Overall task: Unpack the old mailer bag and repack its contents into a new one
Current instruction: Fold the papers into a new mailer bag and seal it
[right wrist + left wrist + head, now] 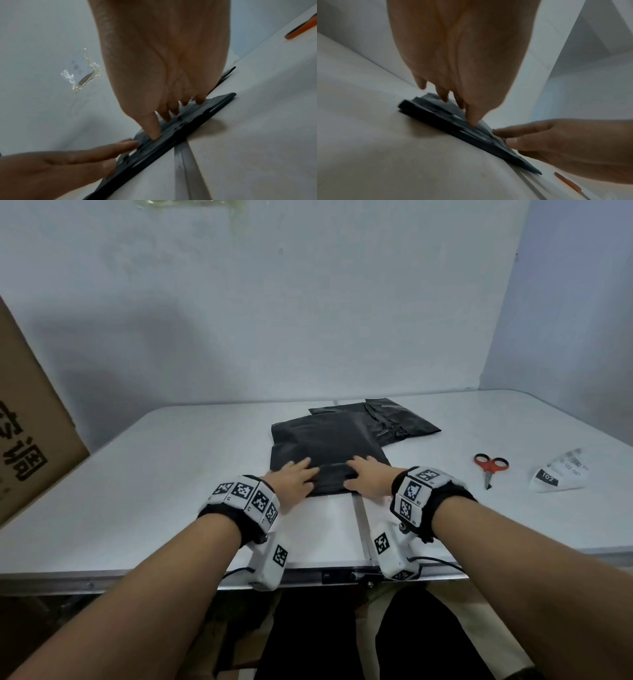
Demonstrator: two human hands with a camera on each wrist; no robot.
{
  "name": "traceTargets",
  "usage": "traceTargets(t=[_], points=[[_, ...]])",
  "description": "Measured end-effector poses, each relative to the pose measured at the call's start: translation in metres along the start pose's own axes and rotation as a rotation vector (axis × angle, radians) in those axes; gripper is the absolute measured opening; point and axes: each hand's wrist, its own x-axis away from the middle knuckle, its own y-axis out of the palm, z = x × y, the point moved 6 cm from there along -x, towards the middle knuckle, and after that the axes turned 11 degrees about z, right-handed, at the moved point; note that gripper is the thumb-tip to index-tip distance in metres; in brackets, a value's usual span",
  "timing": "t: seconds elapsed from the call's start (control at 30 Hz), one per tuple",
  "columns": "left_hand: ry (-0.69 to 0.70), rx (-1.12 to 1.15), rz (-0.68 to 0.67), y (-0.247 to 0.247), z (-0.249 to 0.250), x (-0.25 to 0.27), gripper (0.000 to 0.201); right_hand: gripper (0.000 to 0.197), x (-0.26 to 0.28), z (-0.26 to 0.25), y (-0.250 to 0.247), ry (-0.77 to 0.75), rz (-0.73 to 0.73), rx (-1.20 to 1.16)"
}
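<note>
At the near edge of the white table (137,508) a metal rim runs across, with a latch at its middle where a seam (359,518) divides the tabletop in two. Bare tabletop lies between that rim and the hands.

The left hand (294,475) lies flat, fingers straight, pressing on the near left part of a black mailer bag (325,440). The right hand (368,474) presses just beside it on the near right part, fingers stretched forward and thumb turned inward along the folded flap (334,474). Neither hand grasps anything; both are spread and bearing down. The flap is a narrow band doubled over along the bag's near edge, between the two hands. In the left wrist view the fingertips (473,121) touch the top of the bag and the layered edge shows as a thin stack. The bag's near edge straddles the seam.

Behind it, partly under its far right corner, lies a second black mailer bag (400,419), flatter and wrinkled, reaching close to the table's far edge by the wall.

Well to the right, apart from the bags, red-handled scissors (489,469) lie with the blades pointing toward the near edge, and further right a crumpled white label (556,472). Wide bare table spreads left of the bags, up to a cardboard box (30,446) leaning past the left edge.
</note>
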Motion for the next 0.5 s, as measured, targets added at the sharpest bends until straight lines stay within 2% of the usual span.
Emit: traceTargets(t=[0.03, 0.13, 0.37, 0.5], points=[[0.066, -0.036, -0.026, 0.004, 0.01, 0.0, 0.05, 0.061, 0.0, -0.002, 0.003, -0.016, -0.025, 0.009], [0.019, -0.044, -0.119, 0.013, 0.011, -0.002, 0.05, 0.055, -0.001, 0.0, 0.011, -0.01, -0.061, 0.08], [0.008, -0.278, -0.186, 0.014, -0.013, 0.002, 0.051, 0.059, -0.001, 0.022, 0.013, 0.095, -0.002, 0.141], [0.015, -0.273, -0.17, -0.013, -0.005, -0.001, 0.049, 0.056, -0.004, 0.027, 0.01, 0.101, 0.019, 0.071]])
